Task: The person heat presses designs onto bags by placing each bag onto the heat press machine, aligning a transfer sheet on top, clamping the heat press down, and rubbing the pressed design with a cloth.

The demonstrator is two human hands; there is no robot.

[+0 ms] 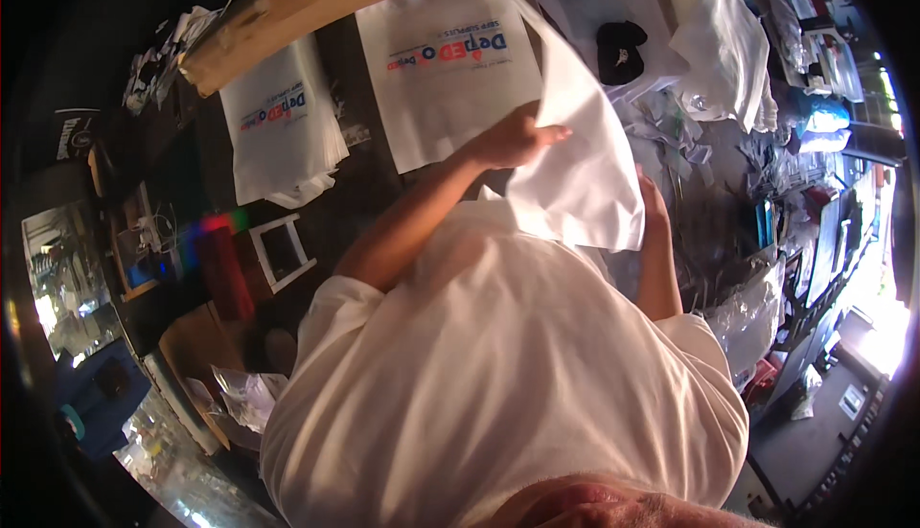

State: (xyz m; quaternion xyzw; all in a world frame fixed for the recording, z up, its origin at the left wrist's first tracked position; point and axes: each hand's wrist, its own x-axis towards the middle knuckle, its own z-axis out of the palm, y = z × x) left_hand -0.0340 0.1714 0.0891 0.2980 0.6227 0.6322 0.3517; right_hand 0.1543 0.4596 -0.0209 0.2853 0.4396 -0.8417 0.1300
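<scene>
Your left hand (513, 140) has its fingers curled shut on the upper edge of a plain white bag (580, 169), just above the middle of the frame; the thumb lies over the fold. Your right hand (655, 204) is mostly hidden behind the bag's right edge, so you cannot tell how far those fingers are closed, though the palm seems to press against the fabric. The bag hangs between both hands, lifted clear of the dark table (359, 68), with its lower corner near your shirt (498, 375). To handle it well, keep the left pinch near the corner and slide the right hand down the opposite edge so the sheet stays taut and flat, not bunched. Beyond your fingers, a printed bag (446, 63) lies flat at upper centre, and a stack of printed bags (283, 126) sits to its left. A small black item (618, 49) rests on white cloth at upper right.
</scene>
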